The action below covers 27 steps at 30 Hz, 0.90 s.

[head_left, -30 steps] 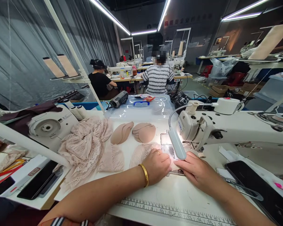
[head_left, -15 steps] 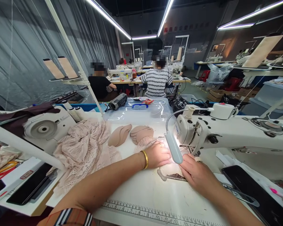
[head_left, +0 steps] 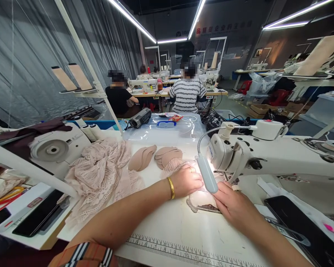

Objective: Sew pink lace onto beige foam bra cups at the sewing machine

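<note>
My left hand point(head_left: 185, 180), with a gold bracelet and a ring, presses its fingers together on a piece of pale pink lace fabric point(head_left: 172, 167) beside the sewing machine's needle area. Opposite it, my right hand point(head_left: 232, 202) has its fingers closed at the near edge of the same work. The grey lamp point(head_left: 207, 174) hides its fingertips and part of the fabric. Bright light falls between the hands, close to the sewing machine head point(head_left: 221, 152). Farther left lie two stacks of beige cup-shaped pads point(head_left: 142, 157).
A heap of pink lace point(head_left: 100, 167) lies at left, near a thread stand point(head_left: 100, 92). A clear plastic box point(head_left: 141, 135) stands behind the table. At right are a black phone point(head_left: 297, 218) and scissors-like metal tool point(head_left: 291, 231). A ruler strip point(head_left: 178, 250) runs along the front edge.
The view has shifted slightly. Both hands keep nearly the same place and pose at the machine; no thing has visibly been taken up or let go.
</note>
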Available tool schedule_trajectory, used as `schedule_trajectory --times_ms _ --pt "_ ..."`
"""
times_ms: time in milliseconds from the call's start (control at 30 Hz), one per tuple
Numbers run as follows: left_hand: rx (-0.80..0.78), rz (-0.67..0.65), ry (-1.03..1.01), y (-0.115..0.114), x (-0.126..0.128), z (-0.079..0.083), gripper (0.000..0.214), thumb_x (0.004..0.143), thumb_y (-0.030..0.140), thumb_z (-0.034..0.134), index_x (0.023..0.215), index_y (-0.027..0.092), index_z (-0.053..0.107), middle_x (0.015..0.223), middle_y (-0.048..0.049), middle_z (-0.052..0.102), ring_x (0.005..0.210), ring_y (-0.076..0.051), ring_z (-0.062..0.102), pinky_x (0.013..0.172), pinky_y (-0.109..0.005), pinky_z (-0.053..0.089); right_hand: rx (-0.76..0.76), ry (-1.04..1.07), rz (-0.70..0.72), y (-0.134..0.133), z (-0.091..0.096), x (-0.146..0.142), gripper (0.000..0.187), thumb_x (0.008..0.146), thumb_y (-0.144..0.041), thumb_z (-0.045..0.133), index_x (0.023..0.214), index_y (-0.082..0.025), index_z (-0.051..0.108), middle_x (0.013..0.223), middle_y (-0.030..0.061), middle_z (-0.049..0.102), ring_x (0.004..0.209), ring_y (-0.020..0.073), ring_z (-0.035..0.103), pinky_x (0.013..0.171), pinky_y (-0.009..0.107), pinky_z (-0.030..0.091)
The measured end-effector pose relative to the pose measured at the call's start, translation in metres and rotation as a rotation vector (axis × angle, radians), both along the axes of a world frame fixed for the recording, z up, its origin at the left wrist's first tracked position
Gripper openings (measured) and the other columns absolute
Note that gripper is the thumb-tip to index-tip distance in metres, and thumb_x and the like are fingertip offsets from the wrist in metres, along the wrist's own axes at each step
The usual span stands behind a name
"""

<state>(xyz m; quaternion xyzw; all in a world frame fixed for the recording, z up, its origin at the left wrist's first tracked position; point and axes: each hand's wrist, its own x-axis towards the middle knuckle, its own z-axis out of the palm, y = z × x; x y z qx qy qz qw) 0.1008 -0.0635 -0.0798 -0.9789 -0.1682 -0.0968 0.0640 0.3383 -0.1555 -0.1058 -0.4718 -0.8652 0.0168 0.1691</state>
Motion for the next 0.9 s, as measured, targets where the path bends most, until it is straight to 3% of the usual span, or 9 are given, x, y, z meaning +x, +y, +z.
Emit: schedule_trajectory --times_ms 267,433,533,667,900 --pt "0.008 0.126 -0.001 -0.002 0.003 0.003 0.018 0.098 0.03 0.056 0.103 0.022 0.072 0.108 -0.0078 0.072 0.106 -0.027 0.059 0.1 -0.047 0.037 -0.001 0.033 -0.044 0.0 0.001 -0.002 0.024 0.101 -0.016 0.037 0.085 -0.026 0.052 0.078 0.0002 0.049 0.068 0.0186 0.056 0.052 0.031 0.039" --pt "-0.062 0.24 0.052 -0.006 0.003 0.008 0.018 0.09 0.012 0.056 0.105 0.014 0.065 0.099 -0.0103 0.07 0.094 -0.026 0.063 0.087 -0.04 0.043 -0.046 0.172 -0.009 -0.004 0.007 -0.008 0.027 0.106 -0.023 0.035 0.094 -0.026 0.06 0.084 0.0021 0.057 0.079 0.0213 0.062 0.068 0.035 0.049" --pt "-0.074 0.228 0.043 -0.015 -0.008 0.01 0.024 0.087 0.007 0.055 0.109 0.014 0.062 0.101 -0.0089 0.069 0.093 -0.023 0.063 0.085 -0.036 0.045 -0.175 0.354 -0.024 -0.012 0.014 -0.02 0.027 0.107 -0.035 0.039 0.105 -0.027 0.064 0.093 0.0036 0.067 0.087 0.0224 0.064 0.078 0.038 0.052" --pt "-0.084 0.249 0.038 -0.032 -0.021 0.009 0.025 0.086 0.004 0.055 0.108 0.014 0.062 0.1 -0.0072 0.068 0.092 -0.022 0.064 0.084 -0.035 0.045 -0.392 0.521 -0.11 -0.023 0.021 -0.039 0.027 0.102 -0.047 0.048 0.109 -0.026 0.064 0.094 0.0044 0.069 0.087 0.0247 0.065 0.078 0.039 0.051" --pt "-0.106 0.327 0.011 -0.035 -0.012 0.011 0.012 0.083 0.007 0.062 0.092 0.014 0.065 0.09 -0.0097 0.07 0.085 -0.026 0.067 0.079 -0.038 0.046 -0.477 0.657 -0.181 -0.029 0.024 -0.044 0.029 0.095 -0.055 0.056 0.096 -0.027 0.065 0.087 0.0028 0.07 0.082 0.0256 0.064 0.077 0.039 0.048"
